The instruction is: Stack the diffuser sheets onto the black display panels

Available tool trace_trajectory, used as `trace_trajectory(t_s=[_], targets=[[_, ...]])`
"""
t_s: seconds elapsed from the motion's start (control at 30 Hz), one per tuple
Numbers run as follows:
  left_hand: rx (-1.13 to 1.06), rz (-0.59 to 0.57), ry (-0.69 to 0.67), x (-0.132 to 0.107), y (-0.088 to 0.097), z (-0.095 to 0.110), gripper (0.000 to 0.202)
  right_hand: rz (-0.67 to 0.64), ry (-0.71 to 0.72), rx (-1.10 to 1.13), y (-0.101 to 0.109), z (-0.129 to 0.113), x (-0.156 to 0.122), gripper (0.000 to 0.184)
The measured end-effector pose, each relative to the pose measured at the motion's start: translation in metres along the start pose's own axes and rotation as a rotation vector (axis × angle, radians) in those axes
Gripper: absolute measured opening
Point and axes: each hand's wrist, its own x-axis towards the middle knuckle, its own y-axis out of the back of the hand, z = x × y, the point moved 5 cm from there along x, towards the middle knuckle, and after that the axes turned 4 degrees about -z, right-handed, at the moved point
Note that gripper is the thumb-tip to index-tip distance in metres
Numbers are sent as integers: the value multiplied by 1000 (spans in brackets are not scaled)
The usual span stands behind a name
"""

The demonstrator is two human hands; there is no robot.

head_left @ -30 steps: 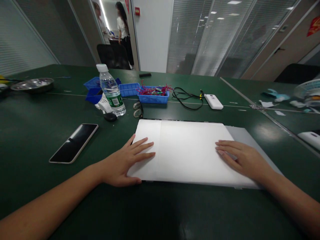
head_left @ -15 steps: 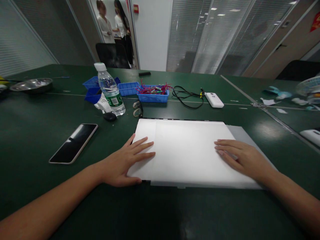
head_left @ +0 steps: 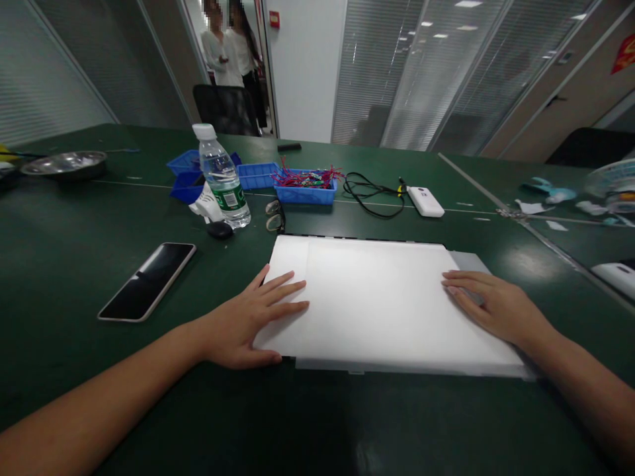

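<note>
A flat, bright white rectangular panel [head_left: 377,297] with a thin dark edge lies on the green table before me. A thin translucent sheet [head_left: 466,260] lies on it, sticking out past its right side and near edge. My left hand [head_left: 253,317] rests over the panel's left edge, fingers spread on the white surface and thumb by the near left corner. My right hand [head_left: 496,304] lies on the right part, fingers stretched out close together, with the palm towards the sheet's right edge. Neither hand grips anything that I can see.
Left of the panel lies a phone [head_left: 147,281]. Behind stand a water bottle [head_left: 223,178], a computer mouse [head_left: 219,229], glasses [head_left: 274,215], a blue tray [head_left: 305,194] of red wires, a black cable [head_left: 372,195] and a white power bank [head_left: 425,201]. Two people stand beyond the table.
My right hand has slid a little to the right over the panel, while my left hand stays in place. The sheet's near left corner shows slightly further left. The people in the background have shifted.
</note>
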Motion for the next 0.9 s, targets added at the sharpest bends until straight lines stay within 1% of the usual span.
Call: trace_trajectory(t_s=[0.23,0.47,0.7,0.9], targets=[[6,4,2,-1,-1,1,97,2,21,-31,-1,-15,0,37],[7,-17,11,0,-1,0,98,-8,21,-38,-3,-23,0,35],[-1,0,0,-1,-1,-2,99,-17,3,-77,-2,-29,1,38],[9,-11,6,-1,-3,-3,100,-20,5,-76,0,-36,2,41]])
